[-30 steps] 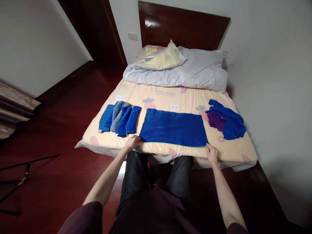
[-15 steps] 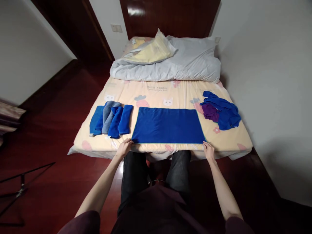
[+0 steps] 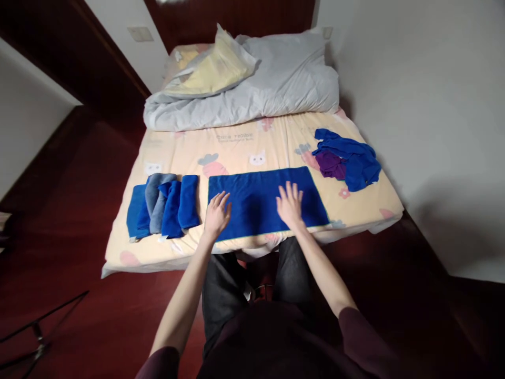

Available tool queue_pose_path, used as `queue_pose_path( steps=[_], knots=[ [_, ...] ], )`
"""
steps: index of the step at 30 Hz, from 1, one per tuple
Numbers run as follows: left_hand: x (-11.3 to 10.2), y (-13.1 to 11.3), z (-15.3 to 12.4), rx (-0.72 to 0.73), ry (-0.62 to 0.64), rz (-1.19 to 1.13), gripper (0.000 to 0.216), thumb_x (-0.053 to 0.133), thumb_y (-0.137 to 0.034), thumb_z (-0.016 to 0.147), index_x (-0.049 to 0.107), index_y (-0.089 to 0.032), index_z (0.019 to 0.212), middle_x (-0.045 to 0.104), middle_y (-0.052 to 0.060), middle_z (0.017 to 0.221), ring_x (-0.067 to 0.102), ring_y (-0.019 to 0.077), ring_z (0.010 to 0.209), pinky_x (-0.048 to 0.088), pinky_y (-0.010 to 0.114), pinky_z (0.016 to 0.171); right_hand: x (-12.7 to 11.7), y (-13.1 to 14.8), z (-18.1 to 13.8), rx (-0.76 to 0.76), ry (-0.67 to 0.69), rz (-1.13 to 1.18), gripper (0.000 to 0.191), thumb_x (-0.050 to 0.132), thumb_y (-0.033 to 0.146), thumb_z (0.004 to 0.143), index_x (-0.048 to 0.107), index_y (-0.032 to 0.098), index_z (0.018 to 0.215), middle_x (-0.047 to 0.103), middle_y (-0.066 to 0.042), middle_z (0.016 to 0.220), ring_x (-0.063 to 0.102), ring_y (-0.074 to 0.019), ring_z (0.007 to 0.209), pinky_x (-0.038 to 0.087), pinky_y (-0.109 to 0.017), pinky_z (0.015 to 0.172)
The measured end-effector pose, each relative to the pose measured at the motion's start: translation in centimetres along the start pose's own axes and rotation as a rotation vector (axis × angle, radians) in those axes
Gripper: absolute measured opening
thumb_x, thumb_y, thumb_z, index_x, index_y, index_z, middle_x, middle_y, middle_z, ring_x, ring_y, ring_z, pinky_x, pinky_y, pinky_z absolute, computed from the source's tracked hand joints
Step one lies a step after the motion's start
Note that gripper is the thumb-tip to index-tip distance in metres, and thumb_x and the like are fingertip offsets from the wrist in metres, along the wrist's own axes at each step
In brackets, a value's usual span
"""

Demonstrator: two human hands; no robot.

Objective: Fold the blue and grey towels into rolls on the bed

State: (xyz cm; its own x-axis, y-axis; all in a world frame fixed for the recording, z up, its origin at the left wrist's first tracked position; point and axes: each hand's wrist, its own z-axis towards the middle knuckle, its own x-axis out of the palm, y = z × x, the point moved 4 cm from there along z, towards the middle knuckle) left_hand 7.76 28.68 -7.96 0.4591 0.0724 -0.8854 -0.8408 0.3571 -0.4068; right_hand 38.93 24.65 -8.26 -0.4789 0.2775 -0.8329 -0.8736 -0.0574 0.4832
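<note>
A blue towel (image 3: 252, 184) with a thin green edge lies spread flat near the front of the bed. Over its left part is my left hand (image 3: 218, 215), fingers apart and holding nothing. My right hand (image 3: 290, 204) is open with spread fingers above the towel's right half. Whether either palm touches the cloth I cannot tell. Left of the towel, several rolled or folded towels (image 3: 188, 202), blue and grey, lie side by side. A crumpled heap of blue cloths (image 3: 357, 163) with a purple cloth (image 3: 331, 165) rests to the right.
The bed (image 3: 232, 150) has a pale patterned sheet. A grey-white quilt (image 3: 292, 73) is bunched at its far end, with a yellow part folded over. A white wall (image 3: 426, 131) stands on the right. A black metal stand (image 3: 39, 337) is on the floor at lower left.
Both hands have let go of the towel's near corners and moved inward and forward over it, fingers now spread. The view has tilted and shifted slightly.
</note>
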Motion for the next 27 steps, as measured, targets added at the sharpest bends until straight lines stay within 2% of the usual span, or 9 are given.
queue_pose_path(
  steps=[2, 4, 6, 7, 10, 16, 20, 23, 27],
  knots=[
    [2.7, -2.6, 1.3, -0.02, -0.018, -0.046, 0.058, 0.04, -0.031, 0.104, 0.048, -0.013, 0.159, 0.039, 0.016, 0.17, 0.03, 0.0306, 0.161, 0.024, 0.051, 0.133, 3.8, 4.3, 1.4, -0.065, 0.056, 0.077, 0.057, 0.041, 0.032, 0.109, 0.043, 0.015, 0.163, 0.025, -0.012, 0.177, 0.006, -0.0368, 0.166, 0.003, -0.069, 0.131],
    [6.7, -3.9, 0.6, -0.058, 0.062, -0.074, 0.059, 0.039, -0.029, 0.103, 0.047, -0.011, 0.159, 0.035, 0.019, 0.171, 0.025, 0.0328, 0.163, 0.021, 0.057, 0.132, 8.1, 6.4, 1.0, -0.076, 0.185, 0.103, 0.056, 0.041, 0.031, 0.109, 0.044, 0.014, 0.163, 0.025, -0.012, 0.177, 0.009, -0.0321, 0.167, 0.006, -0.063, 0.133],
    [10.5, -3.8, -1.3, -0.079, 0.128, -0.071, 0.06, 0.038, -0.028, 0.102, 0.047, -0.012, 0.159, 0.037, 0.02, 0.17, 0.026, 0.0338, 0.163, 0.023, 0.061, 0.131, 11.7, 6.7, -0.6, -0.074, 0.314, 0.105, 0.056, 0.04, 0.029, 0.109, 0.043, 0.014, 0.162, 0.025, -0.012, 0.177, 0.012, -0.0291, 0.167, 0.008, -0.059, 0.134],
    [11.9, -3.4, -2.3, -0.079, 0.12, -0.055, 0.06, 0.038, -0.028, 0.102, 0.046, -0.014, 0.16, 0.038, 0.019, 0.17, 0.027, 0.0332, 0.162, 0.022, 0.062, 0.131, 13.1, 6.4, -1.4, -0.068, 0.344, 0.096, 0.056, 0.04, 0.029, 0.109, 0.042, 0.013, 0.163, 0.024, -0.013, 0.177, 0.013, -0.0283, 0.167, 0.008, -0.058, 0.134],
    [14.1, -2.0, -4.3, -0.046, 0.064, -0.015, 0.061, 0.039, -0.027, 0.103, 0.044, -0.019, 0.163, 0.037, 0.015, 0.171, 0.027, 0.0306, 0.163, 0.021, 0.059, 0.132, 15.0, 5.2, -2.8, -0.073, 0.343, 0.05, 0.058, 0.04, 0.031, 0.11, 0.038, 0.015, 0.165, 0.018, -0.011, 0.178, 0.012, -0.027, 0.167, 0.005, -0.056, 0.135],
    [14.0, -1.4, -3.9, -0.062, 0.063, -0.032, 0.061, 0.04, -0.028, 0.103, 0.044, -0.021, 0.164, 0.035, 0.012, 0.172, 0.027, 0.0303, 0.163, 0.018, 0.058, 0.133, 15.3, 4.8, -2.2, -0.089, 0.348, 0.021, 0.058, 0.037, 0.034, 0.111, 0.036, 0.018, 0.167, 0.02, -0.006, 0.178, 0.008, -0.0251, 0.167, 0.005, -0.055, 0.135],
    [13.7, -1.7, -3.9, -0.076, 0.072, -0.065, 0.061, 0.038, -0.028, 0.103, 0.046, -0.018, 0.163, 0.035, 0.013, 0.172, 0.026, 0.0304, 0.163, 0.017, 0.057, 0.133, 14.3, 4.0, -2.5, -0.123, 0.35, 0.054, 0.058, 0.037, 0.038, 0.112, 0.039, 0.015, 0.165, 0.021, -0.008, 0.178, 0.015, -0.0239, 0.166, 0.008, -0.05, 0.136],
    [13.6, -1.9, -3.9, -0.069, 0.062, -0.046, 0.061, 0.037, -0.027, 0.103, 0.046, -0.018, 0.163, 0.036, 0.013, 0.172, 0.026, 0.0292, 0.163, 0.018, 0.056, 0.133, 12.5, 1.1, -2.8, -0.105, 0.331, 0.083, 0.059, 0.038, 0.04, 0.111, 0.039, 0.015, 0.165, 0.024, -0.009, 0.177, 0.019, -0.0232, 0.166, 0.009, -0.049, 0.136],
    [13.4, -1.9, -3.9, -0.065, 0.052, -0.03, 0.062, 0.039, -0.025, 0.102, 0.045, -0.022, 0.163, 0.037, 0.011, 0.172, 0.028, 0.0289, 0.162, 0.019, 0.057, 0.133, 8.5, -5.7, -3.2, 0.004, 0.273, 0.025, 0.061, 0.037, 0.041, 0.111, 0.038, 0.015, 0.166, 0.025, -0.008, 0.177, 0.019, -0.024, 0.166, 0.008, -0.049, 0.136]
  ],
)
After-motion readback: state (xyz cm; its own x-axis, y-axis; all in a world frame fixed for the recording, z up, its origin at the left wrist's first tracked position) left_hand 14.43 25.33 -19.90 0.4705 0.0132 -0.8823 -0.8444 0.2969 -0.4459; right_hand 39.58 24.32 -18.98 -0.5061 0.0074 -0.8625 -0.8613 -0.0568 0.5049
